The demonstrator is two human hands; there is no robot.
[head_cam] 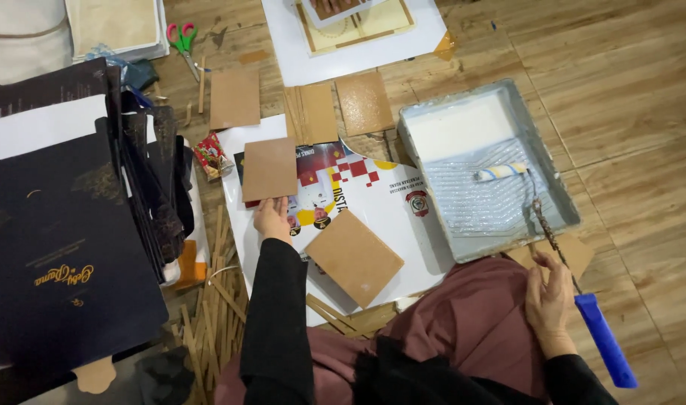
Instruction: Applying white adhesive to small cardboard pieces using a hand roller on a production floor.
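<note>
My left hand point(272, 218) pinches the lower edge of a square brown board point(269, 168), held flat over a printed poster sheet point(403, 225) on the floor. Another brown board point(354, 257) lies on that sheet just right of my left arm. My right hand point(549, 300) grips the wire shaft of a small paint roller with a blue handle point(604, 340). The roller head point(500, 172) rests inside a grey paint tray point(564, 191) holding white glue or paint.
A stack of dark folders point(58, 247) fills the left. More brown squares point(235, 99) lie farther out, with red-and-green scissors point(182, 41), a white sheet point(298, 56) and thin wooden strips point(215, 307) by my knee. Wooden floor extends to the right.
</note>
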